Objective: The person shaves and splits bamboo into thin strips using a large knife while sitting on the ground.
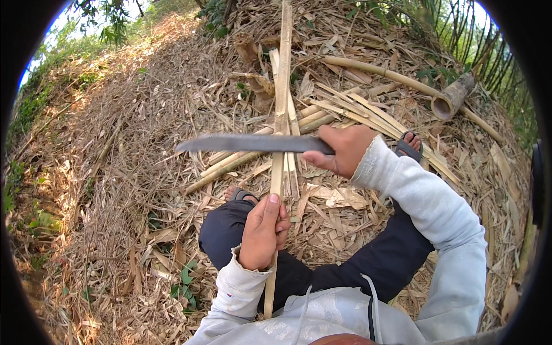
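My left hand [264, 231] is closed around a long, pale split bamboo strip [282, 86], thumb laid along its upper face. The strip runs from my lap away past the top edge of the view. In my right hand [346, 148] is a machete [241, 143] with a long dark blade pointing left. Its blade lies crosswise over the strip, a short way beyond my left hand; whether it touches the strip I cannot tell. The machete's handle is hidden inside my fist.
Beyond the blade lie several split bamboo strips [368, 112] and poles [230, 165]. A curved bamboo pole [402, 79] and a thick hollow bamboo section [452, 99] rest at the far right. Cut stumps [260, 86] stand ahead. Dry leaves and shavings [132, 190] cover the ground. My sandalled feet [409, 145] are close by.
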The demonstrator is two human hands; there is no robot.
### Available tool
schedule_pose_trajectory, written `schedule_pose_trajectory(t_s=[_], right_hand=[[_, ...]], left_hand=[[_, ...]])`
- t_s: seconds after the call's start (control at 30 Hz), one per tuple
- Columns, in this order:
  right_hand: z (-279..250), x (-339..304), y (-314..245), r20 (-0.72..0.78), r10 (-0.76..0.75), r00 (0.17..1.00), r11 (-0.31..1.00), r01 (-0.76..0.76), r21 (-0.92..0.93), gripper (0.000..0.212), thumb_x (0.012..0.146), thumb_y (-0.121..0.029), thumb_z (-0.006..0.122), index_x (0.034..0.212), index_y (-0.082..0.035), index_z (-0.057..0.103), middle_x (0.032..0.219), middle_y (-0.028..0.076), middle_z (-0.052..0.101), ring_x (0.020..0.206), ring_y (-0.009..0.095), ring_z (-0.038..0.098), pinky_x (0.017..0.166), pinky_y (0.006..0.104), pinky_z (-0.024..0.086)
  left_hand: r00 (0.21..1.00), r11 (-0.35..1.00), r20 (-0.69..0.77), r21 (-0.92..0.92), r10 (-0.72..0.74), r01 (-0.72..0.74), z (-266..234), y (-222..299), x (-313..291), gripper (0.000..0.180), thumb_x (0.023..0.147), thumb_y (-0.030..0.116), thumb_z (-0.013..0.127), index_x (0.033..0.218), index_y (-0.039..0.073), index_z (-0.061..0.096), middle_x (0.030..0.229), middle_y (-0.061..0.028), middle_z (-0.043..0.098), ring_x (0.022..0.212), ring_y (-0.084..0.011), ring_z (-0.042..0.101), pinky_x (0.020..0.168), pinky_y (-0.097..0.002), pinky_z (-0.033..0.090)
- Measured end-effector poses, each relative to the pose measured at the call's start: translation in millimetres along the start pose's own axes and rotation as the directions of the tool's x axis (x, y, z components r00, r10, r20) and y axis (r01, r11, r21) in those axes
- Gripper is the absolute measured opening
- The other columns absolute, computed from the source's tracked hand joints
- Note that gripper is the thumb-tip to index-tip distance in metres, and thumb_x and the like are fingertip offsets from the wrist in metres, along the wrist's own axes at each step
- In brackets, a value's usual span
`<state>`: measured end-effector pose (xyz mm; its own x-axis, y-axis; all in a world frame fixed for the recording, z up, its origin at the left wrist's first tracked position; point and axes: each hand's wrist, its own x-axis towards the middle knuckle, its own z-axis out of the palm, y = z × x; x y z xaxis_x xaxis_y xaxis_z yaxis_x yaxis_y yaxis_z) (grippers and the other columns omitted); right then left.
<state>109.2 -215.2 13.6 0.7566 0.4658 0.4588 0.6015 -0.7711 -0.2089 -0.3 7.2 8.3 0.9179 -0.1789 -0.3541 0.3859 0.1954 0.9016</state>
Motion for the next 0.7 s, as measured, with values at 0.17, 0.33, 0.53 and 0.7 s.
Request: schedule_pose_trajectory(t_s=[0.17,0.33,0.53,0.7], right_hand=[[-21,1,20,0.155,0.118,0.981,0.991,-0.105,-0.088,0.067,0.084,-0.075,0.05,0.081,-0.009,0.06,0.062,0.013,0.061,0.058,0.033,0.064,0.054,0.0436,0.052],[-35,-11,1,0.353,0.146,0.924,0.981,-0.18,0.067,0.081,0.084,-0.081,0.036,0.098,-0.006,0.062,0.08,0.018,0.068,0.078,0.039,0.067,0.071,0.0477,0.055],[-38,-8,17,0.264,0.115,0.958,0.993,-0.102,-0.064,0.079,0.08,-0.083,0.041,0.085,-0.007,0.064,0.061,0.014,0.063,0.059,0.036,0.065,0.055,0.0457,0.053],[-25,-16,0,0.275,0.181,0.944,0.983,-0.184,-0.014,0.08,0.08,-0.084,0.04,0.084,-0.007,0.062,0.063,0.015,0.064,0.062,0.036,0.066,0.057,0.046,0.053]], left_hand=[[0.999,0.996,-0.026,-0.087,0.026,-0.028,3,-13,0,0.032,0.105,0.036,0.042,0.085,0.011,0.044,0.059,0.0048,0.034,0.042,-0.0029,0.024,0.036,-0.02,0.018],[0.972,0.98,-0.185,-0.107,0.145,-0.166,-7,-40,6,0.031,0.104,0.036,0.041,0.083,0.014,0.043,0.055,0.0046,0.031,0.035,-0.0046,0.017,0.03,-0.0226,0.012],[0.995,0.999,0.092,-0.034,0.038,-0.035,-7,-17,-10,0.031,0.102,0.044,0.045,0.094,0.014,0.051,0.066,0.0018,0.04,0.05,-0.0104,0.032,0.041,-0.0233,0.028],[0.986,1.0,0.169,0.0,-0.013,0.013,4,-11,-2,0.029,0.102,0.044,0.045,0.093,0.017,0.05,0.064,0.0027,0.037,0.049,-0.0103,0.028,0.041,-0.0247,0.025]])
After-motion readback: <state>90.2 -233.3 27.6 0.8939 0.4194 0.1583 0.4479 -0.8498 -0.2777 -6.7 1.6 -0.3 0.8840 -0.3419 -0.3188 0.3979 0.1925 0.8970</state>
